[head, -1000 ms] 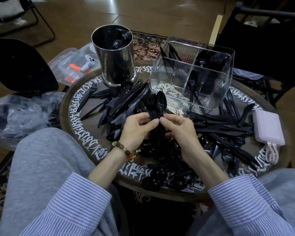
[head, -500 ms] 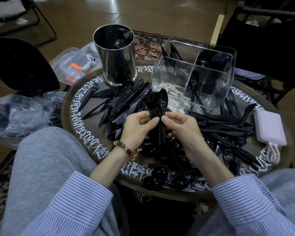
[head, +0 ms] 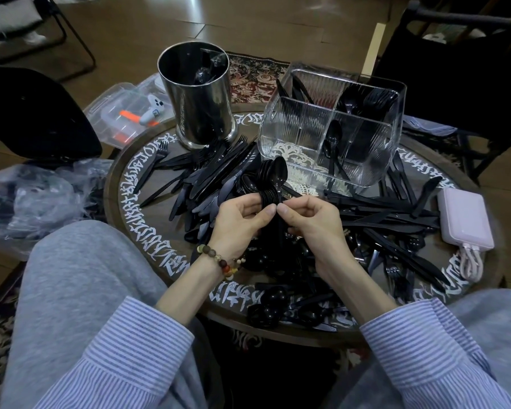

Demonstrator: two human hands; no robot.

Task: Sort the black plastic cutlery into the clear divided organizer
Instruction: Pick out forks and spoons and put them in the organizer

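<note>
While both hands square up a nested stack of black spoons (head: 273, 184) over the bench (head: 121, 184), left hand (head: 238, 218) and right hand (head: 310, 221) fingers pinch its handles. Next I'd guess: lift it far-right into the clear divided organizer (head: 292, 137), spoon compartment.

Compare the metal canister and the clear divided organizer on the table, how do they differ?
The metal canister is round, shiny and opaque; the clear divided organizer is boxy, ribbed and see-through. The canister is one open well with something wrapped in plastic inside; the organizer is split into compartments that hold black spoons and other black cutlery. The canister stands left, the organizer right. Both stand upright, open-topped, on the round table.
</note>
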